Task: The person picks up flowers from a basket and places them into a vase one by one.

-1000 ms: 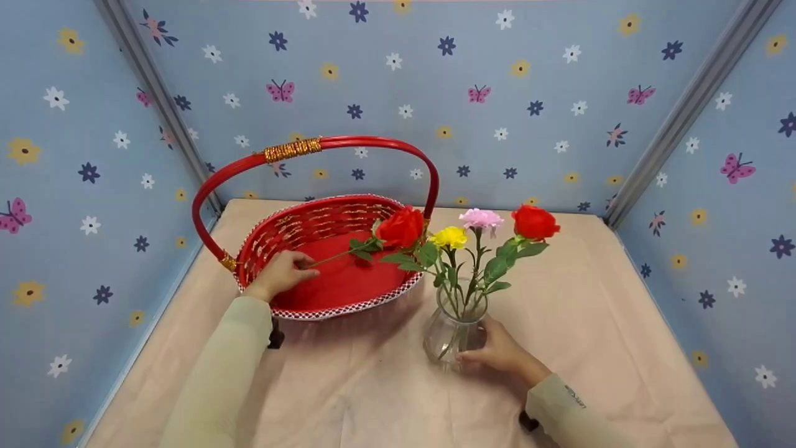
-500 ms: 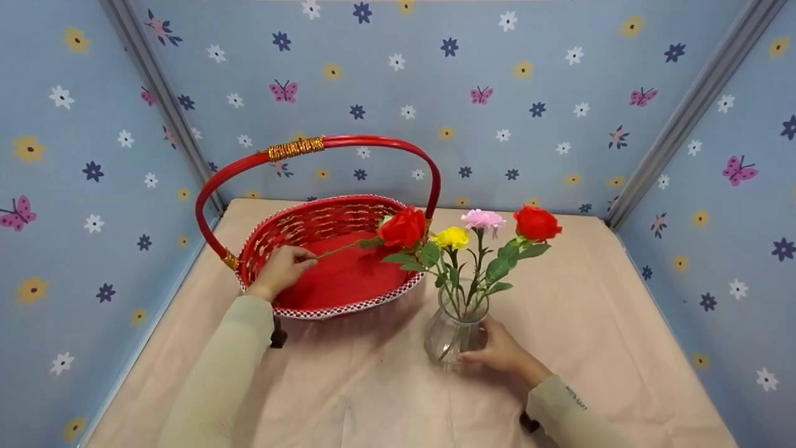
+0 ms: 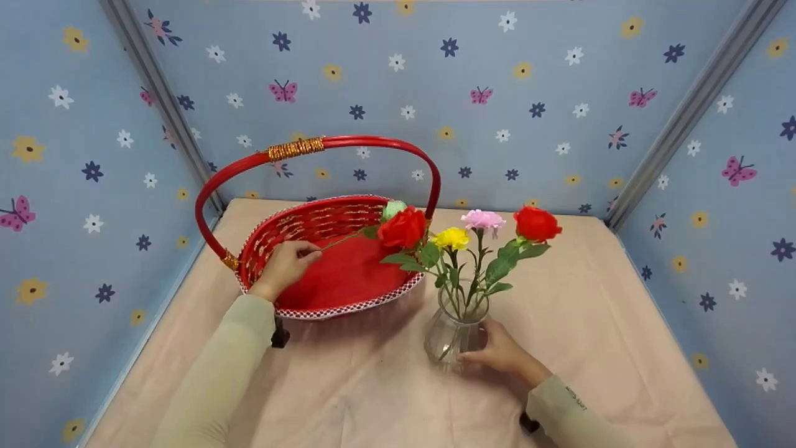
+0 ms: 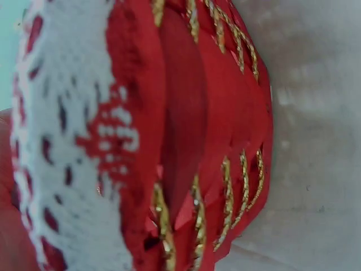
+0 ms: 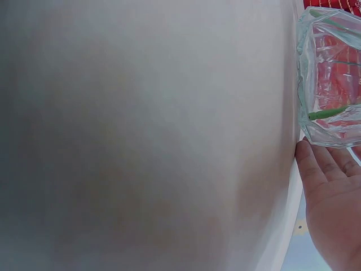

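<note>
My left hand reaches over the near left rim of a red woven basket and pinches a thin green stem. That stem runs to a pale green rose, partly hidden behind a red rose. My right hand holds the lower right side of a clear glass vase, thumb in front. In the vase stand the red rose, a yellow carnation, a pink carnation and another red rose. The right wrist view shows fingers against the glass; the basket's lace rim fills the left.
The basket's tall red handle arches above it, wrapped with gold cord. A pale cloth covers the table. Blue flower-patterned panels enclose the back and both sides.
The left hand has shifted slightly up and right with the stem, and the pale green rose has risen into view behind the red rose. Right hand and vase stay still.
</note>
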The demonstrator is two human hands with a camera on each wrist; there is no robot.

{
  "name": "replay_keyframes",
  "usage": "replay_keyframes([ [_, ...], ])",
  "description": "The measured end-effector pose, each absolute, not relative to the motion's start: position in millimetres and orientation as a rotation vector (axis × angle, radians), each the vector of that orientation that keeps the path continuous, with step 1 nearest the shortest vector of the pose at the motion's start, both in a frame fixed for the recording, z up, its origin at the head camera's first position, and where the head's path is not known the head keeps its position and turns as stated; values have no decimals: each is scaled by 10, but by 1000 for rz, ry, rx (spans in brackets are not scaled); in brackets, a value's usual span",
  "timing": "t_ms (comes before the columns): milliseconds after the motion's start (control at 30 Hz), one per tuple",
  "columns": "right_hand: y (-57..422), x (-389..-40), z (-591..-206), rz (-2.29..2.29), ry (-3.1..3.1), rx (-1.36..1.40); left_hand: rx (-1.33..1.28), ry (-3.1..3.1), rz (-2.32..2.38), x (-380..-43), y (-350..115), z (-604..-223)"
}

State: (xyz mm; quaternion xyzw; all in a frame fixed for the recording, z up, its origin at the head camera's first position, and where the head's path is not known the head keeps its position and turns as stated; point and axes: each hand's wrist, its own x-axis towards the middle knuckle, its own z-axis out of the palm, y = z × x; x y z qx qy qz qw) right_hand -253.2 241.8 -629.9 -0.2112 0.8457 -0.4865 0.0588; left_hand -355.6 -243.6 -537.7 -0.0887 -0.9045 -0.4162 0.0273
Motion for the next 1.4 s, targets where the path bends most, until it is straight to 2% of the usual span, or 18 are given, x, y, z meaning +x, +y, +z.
replay_keyframes([
  [867, 2405, -2522, -6293, -1463, 2562, -598, -324, -2569, -1741, -3369, -2017, -5142],
  [1133, 2406, -2522, -6300, -1460, 2560, -594, -271, -2467, -2039, -3300, -1895, -5119],
  [1400, 2405, -2521, -6307, -1444, 2577, -583, -398, -2463, -2196, -3214, -1785, -5103],
])
